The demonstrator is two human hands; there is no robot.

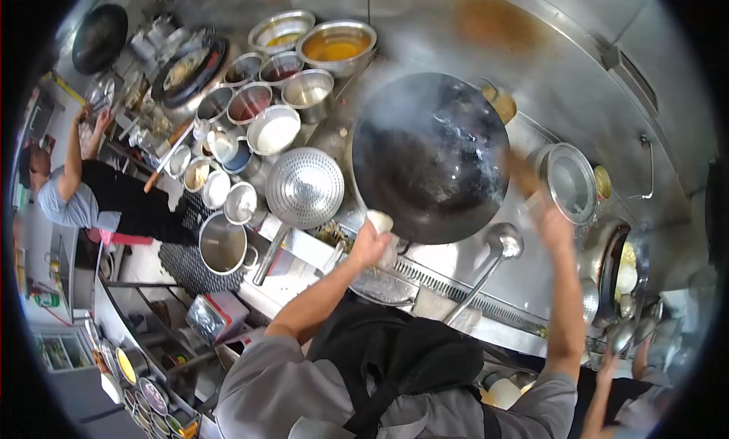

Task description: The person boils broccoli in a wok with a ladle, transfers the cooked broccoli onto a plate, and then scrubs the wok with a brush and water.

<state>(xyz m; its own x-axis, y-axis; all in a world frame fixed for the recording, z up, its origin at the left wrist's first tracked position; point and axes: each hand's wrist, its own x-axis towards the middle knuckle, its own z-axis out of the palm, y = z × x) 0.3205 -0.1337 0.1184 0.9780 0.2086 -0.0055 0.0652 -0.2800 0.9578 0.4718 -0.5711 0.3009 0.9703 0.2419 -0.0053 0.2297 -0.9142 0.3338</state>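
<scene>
A large dark wok point(433, 162) sits on the steel range, with haze over it and wet, shiny streaks inside. At its near left edge my left hand point(370, 244) is closed around a pale folded cloth point(380, 223) against the rim. My right hand point(548, 215) is over the right side of the wok, blurred by motion, beside a brown blurred object point(521, 173) that I cannot make out clearly. Below the wok a steel ladle point(507, 240) lies with its handle toward me. A perforated strainer point(304, 188) rests left of the wok.
Steel bowls of sauces and liquids point(336, 44) stand at the upper left, and a deep pot point(222, 243) at the left. A lidded steel container point(571, 183) is right of the wok. One person point(68, 181) stands far left; another person's arms point(604, 393) show at the lower right.
</scene>
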